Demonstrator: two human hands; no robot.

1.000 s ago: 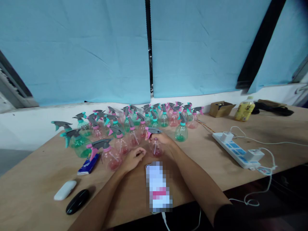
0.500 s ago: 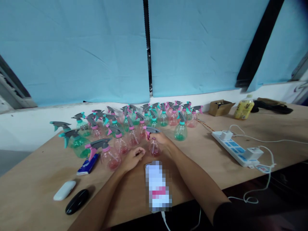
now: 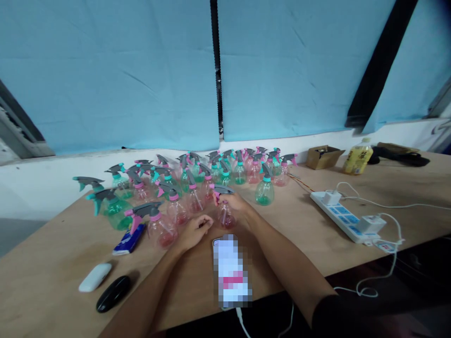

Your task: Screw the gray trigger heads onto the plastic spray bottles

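Nothing visibly shifts from half a second ago: the right hand (image 3: pixel 233 203) stays closed around the pink trigger spray bottle (image 3: pixel 227 220), upright just beyond the phone (image 3: pixel 230 272); the left hand (image 3: pixel 196 231) rests half open beside it, seemingly empty. Other spray bottles (image 3: pixel 162 231) crowd the wooden table (image 3: pixel 52 253) before blue curtains (image 3: pixel 141 70) and white wall (image 3: pixel 28 188).

behind the right hand (image 3: pixel 234 203), a bare right forearm (image 3: pixel 287 256) widens up to the hem of a plain black sleeve (image 3: pixel 328 313), its folds too dark to make out, while behind the bare left hand (image 3: pixel 192 232) a likewise bare left forearm (image 3: pixel 152 284) shows smooth, thickening away from the wrist.
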